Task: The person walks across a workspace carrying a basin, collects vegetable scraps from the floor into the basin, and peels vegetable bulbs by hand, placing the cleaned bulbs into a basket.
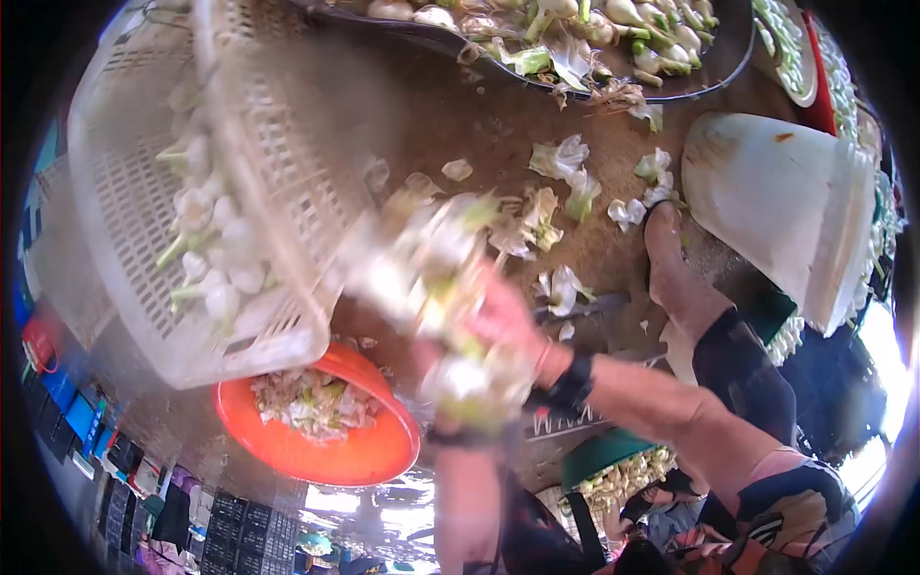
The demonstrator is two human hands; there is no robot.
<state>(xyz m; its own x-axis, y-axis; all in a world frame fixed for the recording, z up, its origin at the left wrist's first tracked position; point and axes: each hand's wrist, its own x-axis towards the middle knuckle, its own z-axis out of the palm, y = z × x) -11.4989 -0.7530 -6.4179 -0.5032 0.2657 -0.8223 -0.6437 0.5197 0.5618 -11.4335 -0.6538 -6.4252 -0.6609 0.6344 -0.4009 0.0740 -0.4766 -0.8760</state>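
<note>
A blurred clump of white and pale-green bulb peelings (422, 264) is held between my two hands, in the middle of the view. My right hand (508, 321), with a black watch (567, 385) at its wrist, is closed against the clump's right side. My left hand (428, 356) comes up from below, and the peelings cover most of it. Just left of the clump is a tilted white plastic basket (273, 172), smeared by motion, with white onion-like bulbs (216, 240) inside. Beneath the basket, an orange basin (369, 465) holds more peelings.
A wide metal pan (733, 72) with bulbs and green stubs stands at the top. Loose peelings (561, 158) lie on the wet brown floor (412, 115). To the right a white bucket (767, 192) lies tilted beside my foot (663, 235). A green basin (589, 455) of bulbs is below.
</note>
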